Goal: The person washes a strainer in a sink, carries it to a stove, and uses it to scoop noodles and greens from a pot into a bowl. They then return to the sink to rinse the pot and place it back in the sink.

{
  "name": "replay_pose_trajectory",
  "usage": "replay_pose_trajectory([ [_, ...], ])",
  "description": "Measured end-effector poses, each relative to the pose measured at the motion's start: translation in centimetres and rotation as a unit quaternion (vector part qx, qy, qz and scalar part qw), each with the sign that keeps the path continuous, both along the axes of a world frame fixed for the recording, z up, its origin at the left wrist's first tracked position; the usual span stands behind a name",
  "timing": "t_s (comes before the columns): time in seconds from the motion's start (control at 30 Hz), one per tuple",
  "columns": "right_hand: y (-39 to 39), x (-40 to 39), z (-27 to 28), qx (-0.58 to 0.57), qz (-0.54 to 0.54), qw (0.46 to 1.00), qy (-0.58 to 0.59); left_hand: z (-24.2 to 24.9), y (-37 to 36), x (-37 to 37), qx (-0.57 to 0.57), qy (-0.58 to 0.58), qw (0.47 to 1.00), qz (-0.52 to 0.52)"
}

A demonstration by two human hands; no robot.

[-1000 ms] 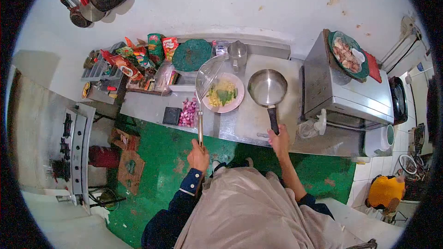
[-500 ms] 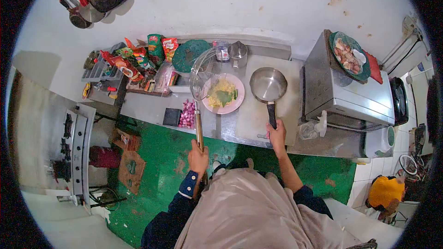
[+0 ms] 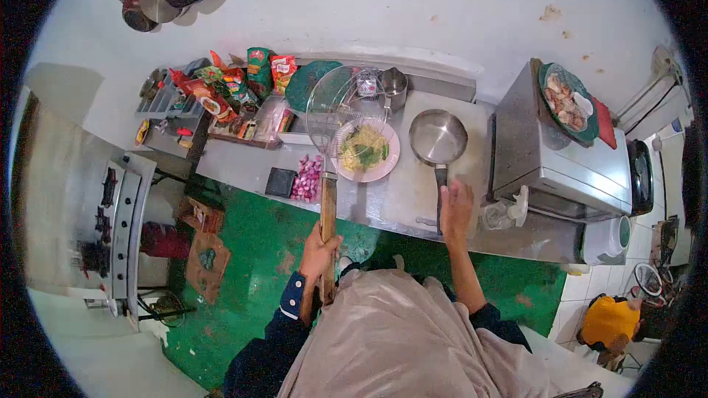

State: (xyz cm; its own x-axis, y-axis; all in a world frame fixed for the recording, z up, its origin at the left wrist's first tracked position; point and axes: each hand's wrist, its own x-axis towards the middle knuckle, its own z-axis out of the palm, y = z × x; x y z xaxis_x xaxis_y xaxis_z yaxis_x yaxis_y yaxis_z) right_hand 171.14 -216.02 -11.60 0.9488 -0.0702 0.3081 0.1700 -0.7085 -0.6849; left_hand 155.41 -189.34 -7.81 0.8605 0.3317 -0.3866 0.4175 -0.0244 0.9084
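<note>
My left hand [image 3: 319, 254] is wrapped round the wooden handle of a wire skimmer [image 3: 328, 203]. The skimmer's round mesh basket is raised and overlaps a pink plate [image 3: 393, 164] in this view. Yellow chopped food and green leaves [image 3: 365, 149] lie on that plate. A steel saucepan [image 3: 437, 136] rests on a pale cutting board [image 3: 402, 195], its black handle pointing toward me. Just right of that handle is my right hand [image 3: 457, 210], fingers stretched out and holding nothing.
Peeled shallots [image 3: 306, 180] sit beside a black box [image 3: 279, 182] at the counter's front edge. A spray bottle [image 3: 509, 210] stands by a silver oven [image 3: 564, 169], which has a plate of meat [image 3: 568, 103] on top. Seasoning packets [image 3: 221, 88] crowd the back left; a steel jug [image 3: 394, 85] stands behind.
My right hand has let go of the saucepan's handle and opened beside it. The skimmer has turned in my left hand, so its basket now faces me more broadly.
</note>
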Motion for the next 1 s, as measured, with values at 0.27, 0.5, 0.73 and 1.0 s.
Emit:
replay_pose_trajectory([
  [0.27, 12.9, 6.4, 4.2, 0.041, 0.266, 0.951, -0.154, -3.2, 0.3, -1.2, 0.111, -0.017, 0.994, -0.015],
  [0.5, 20.9, 9.6, 2.4, 0.04, 0.299, 0.952, -0.054, -2.1, -0.7, -2.1, 0.18, 0.02, 0.983, -0.021],
  [0.73, 22.7, 10.2, 0.9, 0.024, 0.299, 0.953, -0.048, -0.1, -0.4, -2.2, 0.123, 0.048, 0.991, -0.023],
  [1.0, 18.7, 9.9, 1.6, 0.08, 0.245, 0.966, -0.025, -1.1, 0.6, -1.9, 0.137, -0.008, 0.99, 0.025],
])
